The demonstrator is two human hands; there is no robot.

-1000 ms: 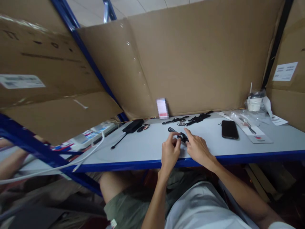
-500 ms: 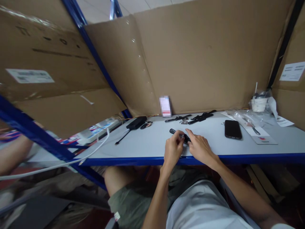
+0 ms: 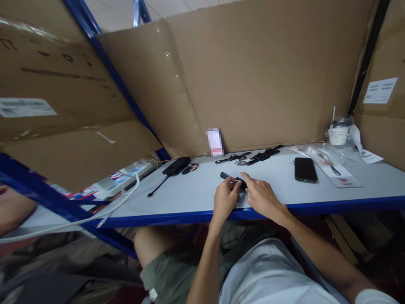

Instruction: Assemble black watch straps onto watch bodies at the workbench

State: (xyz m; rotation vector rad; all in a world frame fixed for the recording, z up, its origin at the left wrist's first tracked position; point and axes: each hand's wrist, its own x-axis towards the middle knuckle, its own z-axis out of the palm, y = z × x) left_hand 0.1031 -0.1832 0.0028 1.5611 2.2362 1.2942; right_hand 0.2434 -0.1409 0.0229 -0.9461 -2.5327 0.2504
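Note:
Both my hands meet over a small black watch with a strap near the front edge of the pale grey table. My left hand pinches it from the left with curled fingers. My right hand holds it from the right, index finger stretched along its top. The strap's free end pokes out to the left. Most of the watch body is hidden between my fingers.
More black watch straps lie at the back by a small white card. A black phone lies to the right, beside clear plastic bags and a white cup. A black charger with cable sits to the left. Cardboard walls surround the table. Another person's arm shows at far left.
My hands stay on the watch, with small shifts of the fingers. The head camera has swung slightly, so the whole scene moved a little in view.

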